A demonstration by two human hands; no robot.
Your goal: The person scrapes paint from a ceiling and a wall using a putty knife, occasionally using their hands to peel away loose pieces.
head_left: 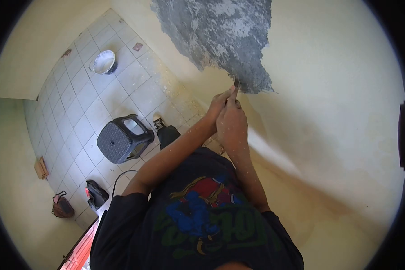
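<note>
A scraper [236,83] touches the lower edge of a rough grey patch [225,38] on the cream wall. Only its dark, narrow front part shows; fingers hide the handle. My right hand [232,118] is closed around the handle. Pressed close beside it, my left hand [217,102] is also closed on the tool, with a finger stretched along it towards the blade. Pale specks of dust dot both forearms. Around the grey patch, the cream paint [310,58] has a ragged border.
On the tiled floor [83,108] stand a black plastic stool [117,139] and a white-rimmed basin [105,62]. A black plastic bag [96,194], a brown bag [62,205] and a brown block-like object [41,168] lie at the left. Crumbs litter the wall's foot.
</note>
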